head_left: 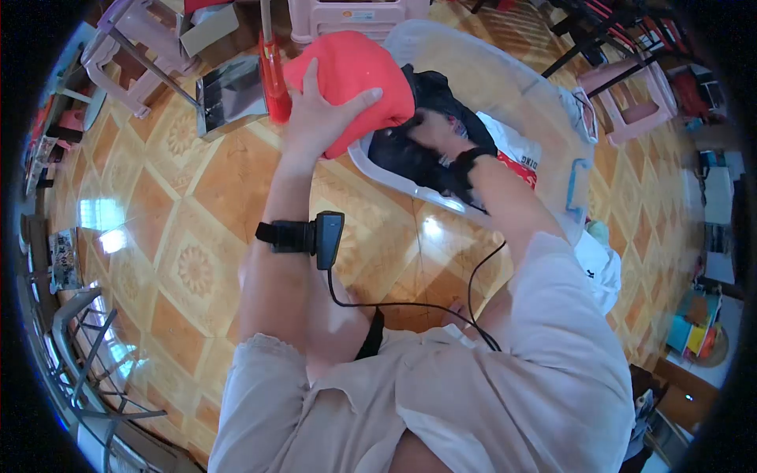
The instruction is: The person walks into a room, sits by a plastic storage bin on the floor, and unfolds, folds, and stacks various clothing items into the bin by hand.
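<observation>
My left hand (323,114) grips a rounded bundle of red cloth (367,75) from its near side, thumb and fingers spread over it. The bundle is held over the left rim of a clear plastic tub (473,55). Inside that tub, my right hand (441,132) grasps a crumpled black cloth (406,158); its fingertips are partly hidden in the dark folds. Close to the right wrist lie a white plastic bag (509,138) with dark lettering and a red printed packet (518,169).
A dustpan (233,91) and a red broom (273,83) stand left of the tub. Pink stools (359,20) are at the back. A white bag (597,264) lies by the tub's near right side. A black cable (402,303) runs from my left forearm across my lap.
</observation>
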`<state>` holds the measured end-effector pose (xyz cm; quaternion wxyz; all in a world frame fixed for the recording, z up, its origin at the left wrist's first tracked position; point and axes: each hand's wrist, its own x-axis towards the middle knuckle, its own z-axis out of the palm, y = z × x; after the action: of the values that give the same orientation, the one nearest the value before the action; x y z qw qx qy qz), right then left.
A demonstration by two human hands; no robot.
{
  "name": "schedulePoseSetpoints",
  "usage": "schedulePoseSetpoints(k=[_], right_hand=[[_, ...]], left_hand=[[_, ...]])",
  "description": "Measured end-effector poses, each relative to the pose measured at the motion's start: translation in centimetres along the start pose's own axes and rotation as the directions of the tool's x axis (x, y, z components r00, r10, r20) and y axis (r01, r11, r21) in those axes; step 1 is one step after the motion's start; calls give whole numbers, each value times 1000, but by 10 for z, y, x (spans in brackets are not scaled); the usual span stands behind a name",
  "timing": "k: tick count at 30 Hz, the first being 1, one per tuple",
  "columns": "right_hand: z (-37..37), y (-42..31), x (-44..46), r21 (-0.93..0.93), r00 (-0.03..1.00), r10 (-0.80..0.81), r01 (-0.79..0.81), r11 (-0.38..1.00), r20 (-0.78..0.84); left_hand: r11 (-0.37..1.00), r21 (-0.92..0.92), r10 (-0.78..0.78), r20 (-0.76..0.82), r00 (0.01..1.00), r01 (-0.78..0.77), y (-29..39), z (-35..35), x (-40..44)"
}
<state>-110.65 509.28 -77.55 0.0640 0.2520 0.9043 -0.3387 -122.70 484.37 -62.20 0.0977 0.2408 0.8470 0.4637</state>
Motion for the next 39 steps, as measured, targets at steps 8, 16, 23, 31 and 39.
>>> schedulePoseSetpoints(k=[8, 16, 23, 31, 39], right_hand=[[-199, 41, -93, 62, 926, 105, -89, 994, -362], [-216, 165, -134, -72, 733, 243, -370, 926, -635], [-178, 180, -145, 53, 778, 329, -357, 932, -535], [-171, 179, -151, 90, 854, 369, -362, 928, -367], [-165, 143, -160, 114, 954, 299, -294, 949, -32]], left_hand=[[986, -164, -1, 52, 999, 10, -11, 1, 9], [994, -110, -18, 31, 999, 21, -1, 1, 4], [968, -240, -63, 75, 995, 79, 12, 3, 0], [954, -290, -47, 100, 994, 74, 18, 6, 0], [942, -312, -91, 116, 989, 123, 20, 7, 1]])
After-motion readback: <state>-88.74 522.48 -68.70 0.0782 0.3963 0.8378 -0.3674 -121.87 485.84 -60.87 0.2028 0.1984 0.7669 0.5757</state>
